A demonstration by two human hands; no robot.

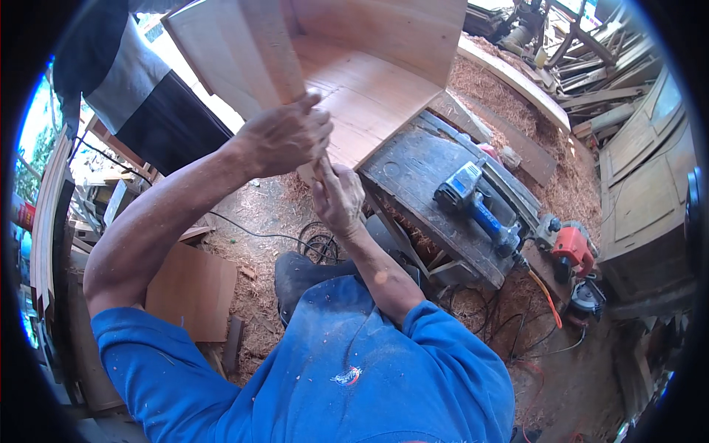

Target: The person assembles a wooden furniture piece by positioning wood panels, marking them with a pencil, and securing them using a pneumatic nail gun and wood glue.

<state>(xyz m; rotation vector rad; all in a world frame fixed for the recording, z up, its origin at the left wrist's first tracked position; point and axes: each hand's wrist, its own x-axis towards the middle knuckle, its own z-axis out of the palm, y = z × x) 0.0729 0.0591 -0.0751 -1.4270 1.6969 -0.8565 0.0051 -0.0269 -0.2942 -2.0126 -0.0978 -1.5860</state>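
My left hand (pixel 288 136) is closed around a pale wooden strip (pixel 272 55), which rises from my fist toward the top of the view, slightly blurred. Just below it, my right hand (pixel 340 198) is closed with fingers and thumb around the lower end of the wood between my hands. Fingers partly hide how the pieces join there. Directly behind my hands stands an open box of light wooden panels (pixel 369 92), its near corner resting by the workbench (pixel 413 166).
A blue nail gun (pixel 473 196) with an orange hose (pixel 545 299) lies on the bench. Beyond it sit a red power tool (pixel 572 247) and a smaller grey tool (pixel 587 297). A person in dark clothing (pixel 166 111) stands left. Wood shavings and cables cover the floor; a cabinet (pixel 642 184) stands right.
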